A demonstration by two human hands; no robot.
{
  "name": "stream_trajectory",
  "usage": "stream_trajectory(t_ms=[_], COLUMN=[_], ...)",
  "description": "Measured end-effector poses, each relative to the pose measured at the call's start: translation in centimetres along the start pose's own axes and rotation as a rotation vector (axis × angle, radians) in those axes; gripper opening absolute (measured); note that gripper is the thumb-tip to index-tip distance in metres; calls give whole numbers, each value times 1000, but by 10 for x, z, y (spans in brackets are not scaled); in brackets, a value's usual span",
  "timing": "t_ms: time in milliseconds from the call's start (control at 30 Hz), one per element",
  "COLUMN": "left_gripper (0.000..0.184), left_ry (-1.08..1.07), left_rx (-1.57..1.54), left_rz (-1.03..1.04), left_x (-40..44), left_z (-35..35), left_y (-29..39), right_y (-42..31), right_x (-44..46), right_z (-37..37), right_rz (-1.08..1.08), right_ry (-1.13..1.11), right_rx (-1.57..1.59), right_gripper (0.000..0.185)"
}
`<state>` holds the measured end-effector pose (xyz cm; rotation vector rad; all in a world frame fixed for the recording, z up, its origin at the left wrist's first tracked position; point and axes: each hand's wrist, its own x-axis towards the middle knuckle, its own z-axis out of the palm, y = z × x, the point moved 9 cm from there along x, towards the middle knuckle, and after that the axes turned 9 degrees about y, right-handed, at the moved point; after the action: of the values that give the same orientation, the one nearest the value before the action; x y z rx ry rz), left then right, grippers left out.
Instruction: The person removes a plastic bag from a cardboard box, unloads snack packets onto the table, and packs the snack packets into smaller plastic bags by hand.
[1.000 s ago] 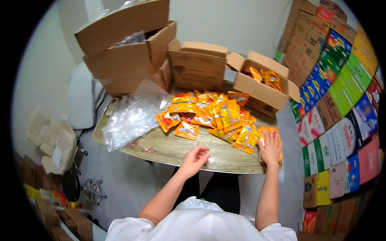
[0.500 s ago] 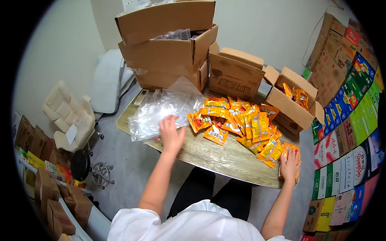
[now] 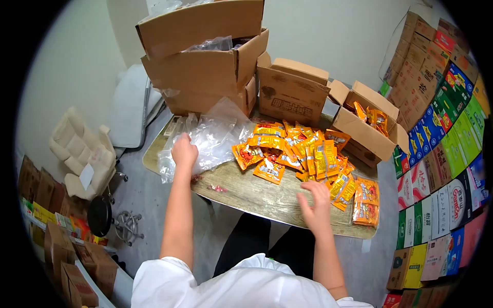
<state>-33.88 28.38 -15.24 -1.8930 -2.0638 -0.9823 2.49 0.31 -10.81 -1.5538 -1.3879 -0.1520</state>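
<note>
My left hand (image 3: pixel 185 152) is over the left part of a pile of clear plastic bags (image 3: pixel 221 134), its fingers drawn together on the plastic. Part of the grip is hidden behind the hand. My right hand (image 3: pixel 316 206) hovers at the near edge of a heap of orange snack packets (image 3: pixel 324 159), fingers apart and holding nothing. To its right, a clear bag filled with orange packets (image 3: pixel 366 201) lies flat at the table's right end.
A large cardboard box (image 3: pixel 195 69) stands behind the bags. Beside it are another carton (image 3: pixel 290 95) and an open carton (image 3: pixel 367 128) with orange packets inside. Stacked product boxes (image 3: pixel 436 200) line the right side. A cream chair (image 3: pixel 84 151) stands at left.
My right hand has left the filled bag at the right end and moved left to the packet heap. My left hand has shifted left on the plastic bags, and its fingers have closed.
</note>
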Motion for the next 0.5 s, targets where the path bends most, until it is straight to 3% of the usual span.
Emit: stream_trajectory(t_ms=[33, 100, 133, 200, 300, 400, 433, 500], left_gripper=[18, 10, 10, 13, 16, 17, 19, 19], left_ry=[2, 315, 315, 706, 740, 376, 146, -52], left_rx=[-1, -234, -232, -493, -713, -908, -1102, -1209], left_rz=[8, 113, 116, 261, 256, 296, 142, 76], left_x=[9, 27, 34, 29, 3, -38, -56, -93], left_z=[-1, -30, -46, -125, -181, -185, -165, -125], left_y=[-3, 2, 15, 43, 82, 129, 138, 158], right_y=[-9, -19, -21, -24, -29, -37, -42, -56], right_x=[-2, -6, -7, -8, -9, -9, -8, -7], right_z=[9, 18, 24, 30, 33, 37, 36, 38], right_rz=[-30, -51, -38, -20, -51, -11, -2, 34], right_ry=[-37, -77, -102, -152, -143, -179, -177, -213], right_rx=[24, 48, 96, 149, 201, 375, 367, 525], right_gripper=[22, 21, 21, 21, 21, 28, 28, 37])
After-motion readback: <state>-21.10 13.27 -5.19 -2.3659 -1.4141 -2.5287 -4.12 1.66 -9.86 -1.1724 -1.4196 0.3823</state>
